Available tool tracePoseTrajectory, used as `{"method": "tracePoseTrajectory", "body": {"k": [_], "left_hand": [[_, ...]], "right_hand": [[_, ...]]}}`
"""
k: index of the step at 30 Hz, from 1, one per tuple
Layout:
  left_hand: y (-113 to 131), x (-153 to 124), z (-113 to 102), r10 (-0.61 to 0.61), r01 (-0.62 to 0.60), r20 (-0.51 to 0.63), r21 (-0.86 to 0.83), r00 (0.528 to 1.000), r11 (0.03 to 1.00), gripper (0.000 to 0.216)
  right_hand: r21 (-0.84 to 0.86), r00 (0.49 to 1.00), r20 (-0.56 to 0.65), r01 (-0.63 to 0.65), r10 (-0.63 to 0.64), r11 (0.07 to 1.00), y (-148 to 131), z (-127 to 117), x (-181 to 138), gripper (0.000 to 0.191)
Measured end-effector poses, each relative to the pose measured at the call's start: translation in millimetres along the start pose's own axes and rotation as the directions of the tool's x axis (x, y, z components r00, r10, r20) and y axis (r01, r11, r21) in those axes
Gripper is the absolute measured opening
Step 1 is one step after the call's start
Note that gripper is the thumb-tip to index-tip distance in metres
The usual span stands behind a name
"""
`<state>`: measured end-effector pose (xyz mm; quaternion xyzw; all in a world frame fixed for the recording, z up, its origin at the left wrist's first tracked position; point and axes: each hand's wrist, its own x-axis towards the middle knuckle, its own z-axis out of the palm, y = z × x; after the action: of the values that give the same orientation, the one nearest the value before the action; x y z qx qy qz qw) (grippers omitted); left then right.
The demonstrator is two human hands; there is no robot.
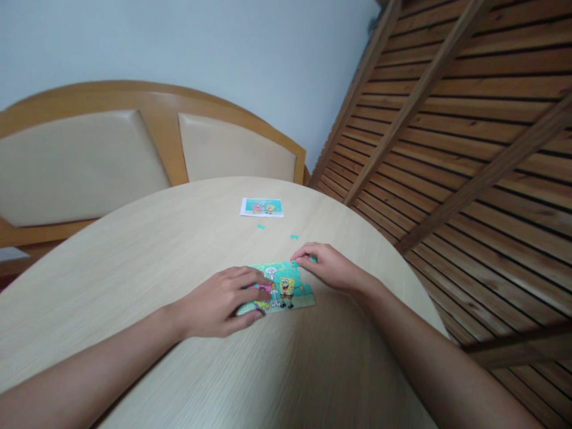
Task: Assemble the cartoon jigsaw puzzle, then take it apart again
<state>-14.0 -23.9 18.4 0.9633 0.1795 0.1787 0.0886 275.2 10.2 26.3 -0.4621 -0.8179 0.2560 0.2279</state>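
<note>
A small cartoon jigsaw puzzle [286,289] lies on the round light-wood table [147,256] in front of me. My left hand [221,301] rests flat on the puzzle's left part, fingers stretched over it. My right hand [328,266] is at the puzzle's upper right corner, fingers pinched on a small teal piece [311,259]. Two loose teal pieces [260,226] [294,237] lie farther back on the table.
A printed reference picture [261,207] lies near the table's far edge. Behind the table stands a wooden bench with two padded back cushions [80,167]. A slatted wooden wall [469,131] runs along the right, close to the table's edge.
</note>
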Motion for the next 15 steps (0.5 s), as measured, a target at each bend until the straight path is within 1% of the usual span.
{"method": "tracePoseTrajectory", "body": {"k": [10, 13, 15], "left_hand": [[-0.4, -0.7, 0.9, 0.001, -0.002, -0.016, -0.028, 1.000, 1.000, 0.028], [-0.6, -1.0, 0.9, -0.007, 0.006, -0.010, -0.030, 1.000, 1.000, 0.028], [-0.7, -1.5, 1.0, -0.010, 0.010, -0.001, -0.026, 1.000, 1.000, 0.028]], "right_hand": [[-0.005, 1.000, 0.002, 0.010, -0.010, 1.000, 3.9, 3.4, 1.5, 0.019], [0.003, 0.999, -0.037, -0.001, 0.001, 1.000, 5.5, 1.5, 1.4, 0.020], [0.005, 0.995, -0.093, -0.048, 0.048, 0.999, 8.5, -1.7, 1.3, 0.021]]}}
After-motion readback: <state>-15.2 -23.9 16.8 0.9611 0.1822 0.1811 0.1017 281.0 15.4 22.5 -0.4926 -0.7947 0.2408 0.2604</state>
